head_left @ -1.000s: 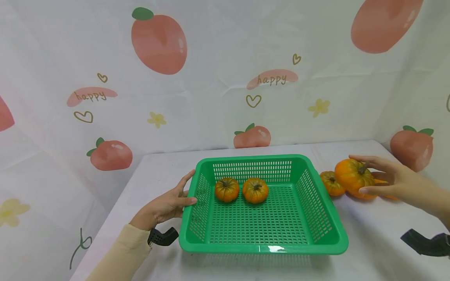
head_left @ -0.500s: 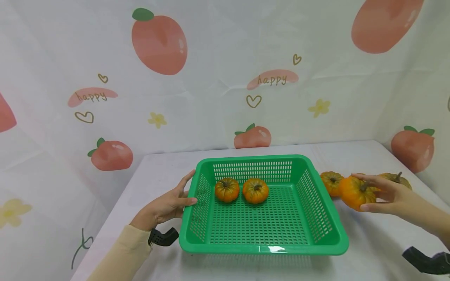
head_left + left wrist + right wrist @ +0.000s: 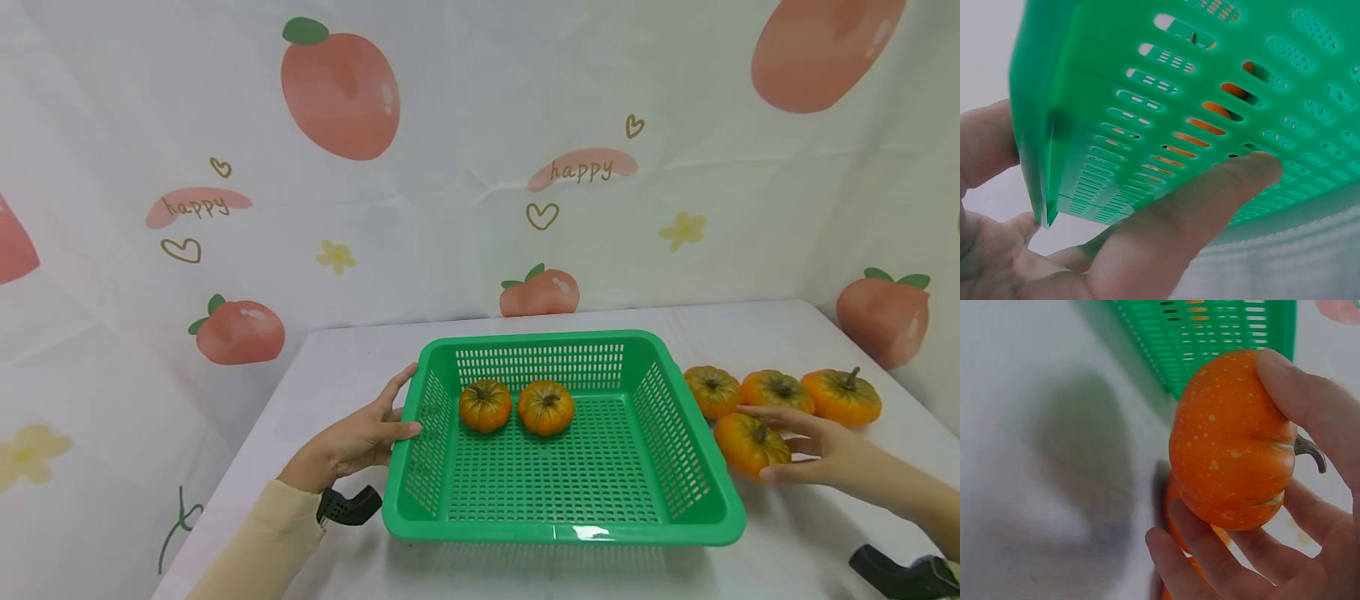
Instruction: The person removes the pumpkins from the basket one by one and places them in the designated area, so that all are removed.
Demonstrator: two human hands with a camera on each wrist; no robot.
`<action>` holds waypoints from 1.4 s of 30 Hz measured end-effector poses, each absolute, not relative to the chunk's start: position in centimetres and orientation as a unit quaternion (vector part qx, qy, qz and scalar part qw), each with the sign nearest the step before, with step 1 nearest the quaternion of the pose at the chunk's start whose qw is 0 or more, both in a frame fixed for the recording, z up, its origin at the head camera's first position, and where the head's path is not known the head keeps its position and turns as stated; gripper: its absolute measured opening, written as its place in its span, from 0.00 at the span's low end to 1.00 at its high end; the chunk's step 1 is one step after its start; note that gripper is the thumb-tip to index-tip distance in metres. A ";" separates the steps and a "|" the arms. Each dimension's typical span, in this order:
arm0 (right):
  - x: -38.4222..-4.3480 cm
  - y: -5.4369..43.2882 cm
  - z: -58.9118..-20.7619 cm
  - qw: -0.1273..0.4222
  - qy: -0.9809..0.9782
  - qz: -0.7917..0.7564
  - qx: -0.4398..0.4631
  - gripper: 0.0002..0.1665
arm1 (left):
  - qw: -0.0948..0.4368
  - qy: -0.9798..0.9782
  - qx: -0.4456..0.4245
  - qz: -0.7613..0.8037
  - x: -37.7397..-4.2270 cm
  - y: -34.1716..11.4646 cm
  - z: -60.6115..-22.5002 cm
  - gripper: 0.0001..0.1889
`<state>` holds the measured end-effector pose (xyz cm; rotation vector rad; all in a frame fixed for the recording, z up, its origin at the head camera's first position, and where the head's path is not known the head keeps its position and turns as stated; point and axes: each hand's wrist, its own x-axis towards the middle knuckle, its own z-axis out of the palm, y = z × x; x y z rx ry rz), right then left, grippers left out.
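A green plastic basket point(image 3: 555, 533) with slotted walls stands on the table. Its left rim is gripped by my left hand point(image 3: 352, 442), thumb over the edge; the left wrist view has one finger point(image 3: 1191, 212) lying along the outer wall. Two small orange pumpkins point(image 3: 484, 407) sit inside, side by side toward the back left. Beside the basket's right wall, my right hand point(image 3: 825, 450) holds another small pumpkin point(image 3: 750, 446) between thumb and fingers. Seen from the right wrist, this pumpkin point(image 3: 1229, 444) is orange with pale specks and a curved dark stem.
Behind the right hand, three more pumpkins point(image 3: 776, 390) lie in a row on the white-covered table point(image 3: 360, 358), the leftmost close to the basket's right wall. A white cloth point(image 3: 450, 208) printed with fruit and flowers hangs behind the table.
My right hand has brought its pumpkin toward the front and slightly left, down from over the row, uncovering the pumpkins behind. My left hand and the basket have stayed in place.
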<state>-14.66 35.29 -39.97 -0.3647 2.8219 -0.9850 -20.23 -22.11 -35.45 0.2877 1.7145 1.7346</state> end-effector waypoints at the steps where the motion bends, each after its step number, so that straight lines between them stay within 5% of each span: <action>1: -14.7 35.3 -40.2 0.067 0.933 -0.330 -0.127 0.38 | 0.336 0.657 0.110 0.665 -20.2 -22.1 -35.4 0.52; 21: -15.2 34.7 -39.9 0.142 0.930 -0.315 -0.123 0.42 | 0.339 0.654 0.112 0.667 -20.3 -22.2 -35.5 0.52; 42: -15.5 34.8 -40.3 0.156 0.932 -0.303 -0.126 0.43 | 0.339 0.655 0.115 0.666 -20.4 -22.3 -35.8 0.51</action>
